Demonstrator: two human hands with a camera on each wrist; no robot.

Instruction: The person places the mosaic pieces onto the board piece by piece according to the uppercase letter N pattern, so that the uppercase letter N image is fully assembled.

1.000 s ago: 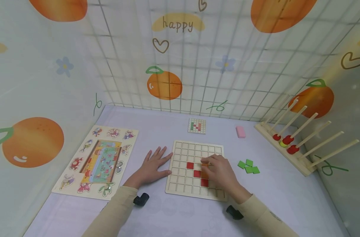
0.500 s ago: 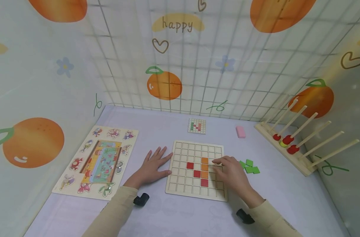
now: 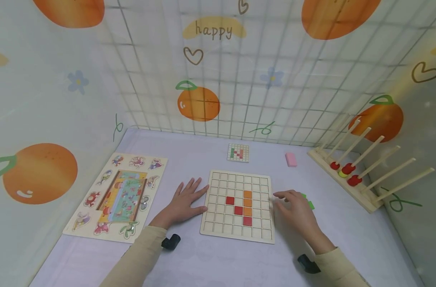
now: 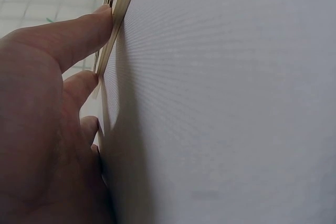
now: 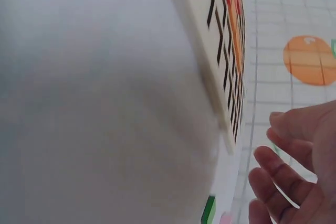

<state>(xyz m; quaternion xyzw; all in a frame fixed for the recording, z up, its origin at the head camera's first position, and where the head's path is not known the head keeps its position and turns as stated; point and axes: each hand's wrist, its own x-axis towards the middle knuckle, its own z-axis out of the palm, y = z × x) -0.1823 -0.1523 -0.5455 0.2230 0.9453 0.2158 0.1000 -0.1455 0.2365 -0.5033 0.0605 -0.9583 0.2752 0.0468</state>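
Observation:
A wooden grid board [image 3: 218,227] lies mid-table with red tiles [image 3: 238,210] on a diagonal and orange tiles [image 3: 247,202] stacked in a column. Fingers spread, the left hand [image 3: 182,205] rests flat at the board's left edge; in the left wrist view its thumb and a finger touch that edge [image 4: 123,3]. Just off the board's right edge hovers the right hand [image 3: 298,213], fingers loosely bent and holding nothing, also in the right wrist view [image 5: 294,166]. Beyond it are green tiles [image 3: 311,205], partly hidden by the hand.
Behind the board lies a small pattern card [image 3: 238,152], with a pink block [image 3: 291,160] to its right. A wooden peg rack [image 3: 361,195] with beads stands at the right. On the left is a sea-animal puzzle board [image 3: 81,205].
The right hand has moved right, off the board and over to the green tiles, uncovering the orange column. The left hand has stayed in place.

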